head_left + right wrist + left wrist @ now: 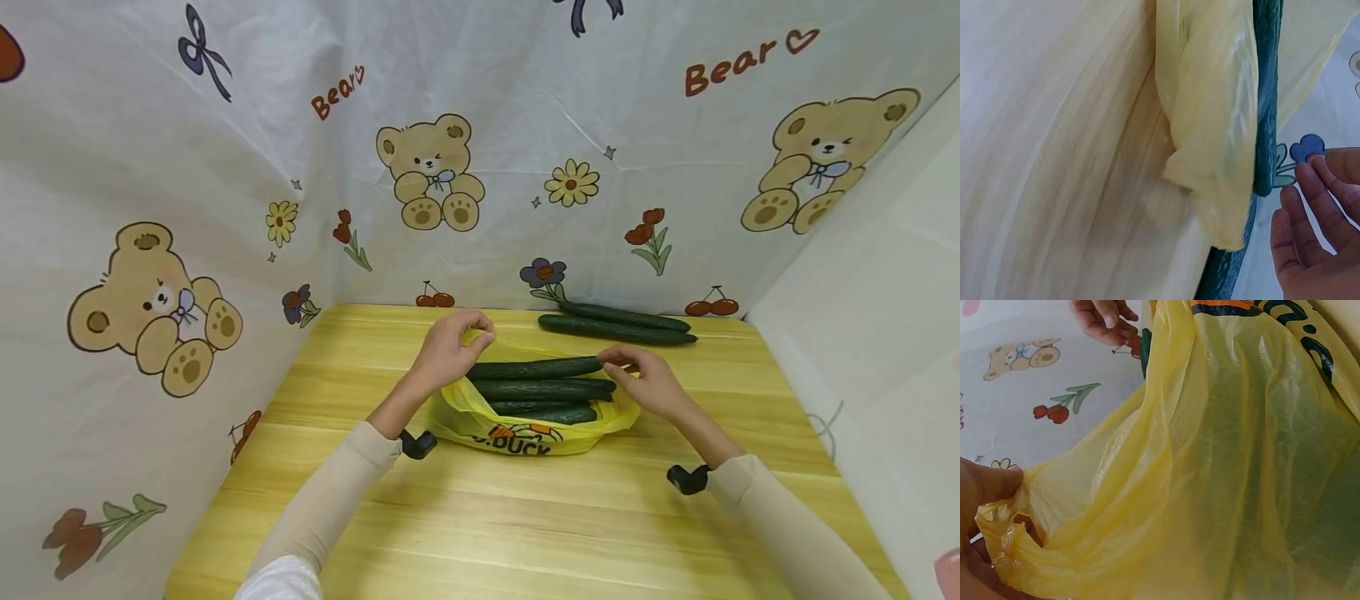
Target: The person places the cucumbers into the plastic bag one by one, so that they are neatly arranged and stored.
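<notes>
A yellow plastic bag (452, 414) with cartoon print lies on the table, its mouth spread. Several dark green cucumbers (543, 389) lie lengthwise in it. My left hand (454, 346) pinches the bag's handle at the left; the left wrist view shows the handle loop (1013, 540) drawn up between thumb and fingers. My right hand (647, 379) is at the right end of the uppermost cucumber (532, 369). Seen from the right wrist, its fingers (1313, 206) are loosely bent, with nothing between them, beside a cucumber end (1265, 156).
Two more cucumbers (618, 329) lie side by side behind the bag, near the back edge of the wooden table (480, 533). A sheet (510, 100) printed with bears hangs behind and at the left. At the right stands a white panel (862, 333) with a thin cord.
</notes>
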### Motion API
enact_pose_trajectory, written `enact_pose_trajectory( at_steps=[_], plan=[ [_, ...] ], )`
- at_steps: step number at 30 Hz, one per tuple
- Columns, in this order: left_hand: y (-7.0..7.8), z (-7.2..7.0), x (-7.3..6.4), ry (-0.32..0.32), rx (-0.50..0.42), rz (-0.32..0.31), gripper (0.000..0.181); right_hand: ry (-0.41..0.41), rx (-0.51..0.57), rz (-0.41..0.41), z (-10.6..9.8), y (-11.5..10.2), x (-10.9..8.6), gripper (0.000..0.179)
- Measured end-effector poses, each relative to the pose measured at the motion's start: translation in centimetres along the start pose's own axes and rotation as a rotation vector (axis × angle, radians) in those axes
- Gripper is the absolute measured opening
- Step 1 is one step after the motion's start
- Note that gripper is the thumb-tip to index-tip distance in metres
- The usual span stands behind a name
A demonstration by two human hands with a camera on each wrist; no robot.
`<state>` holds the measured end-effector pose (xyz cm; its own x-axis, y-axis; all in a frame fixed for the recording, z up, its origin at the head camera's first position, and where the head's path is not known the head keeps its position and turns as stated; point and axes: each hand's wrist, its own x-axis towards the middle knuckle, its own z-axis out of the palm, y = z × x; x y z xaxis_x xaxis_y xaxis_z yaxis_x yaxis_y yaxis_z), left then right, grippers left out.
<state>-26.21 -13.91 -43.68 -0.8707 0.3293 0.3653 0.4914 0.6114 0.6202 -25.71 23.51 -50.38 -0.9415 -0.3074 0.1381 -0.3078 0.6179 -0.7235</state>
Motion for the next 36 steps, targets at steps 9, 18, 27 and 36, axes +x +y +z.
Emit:
enact_pose_trajectory(
  at_steps=[9,18,27,36],
  plan=[
    [0.5,0.1,0.4,0.043,0.019,0.018,0.014,0.035,-0.008,0.010,-1.0,1.4,-0.9,0.032],
    [1.2,-0.8,0.3,0.129,-0.003,0.075,0.013,0.057,-0.027,0.016,-2.1,2.2,-1.3,0.033],
    [1.2,-1.1,0.1,0.136,-0.046,0.094,0.011,0.076,-0.051,0.038,-3.3,3.1,-1.1,0.036],
    [0.5,-0.7,-0.2,0.107,-0.050,0.076,0.013,0.080,-0.093,0.102,-3.7,5.0,-0.3,0.038]
  ],
)
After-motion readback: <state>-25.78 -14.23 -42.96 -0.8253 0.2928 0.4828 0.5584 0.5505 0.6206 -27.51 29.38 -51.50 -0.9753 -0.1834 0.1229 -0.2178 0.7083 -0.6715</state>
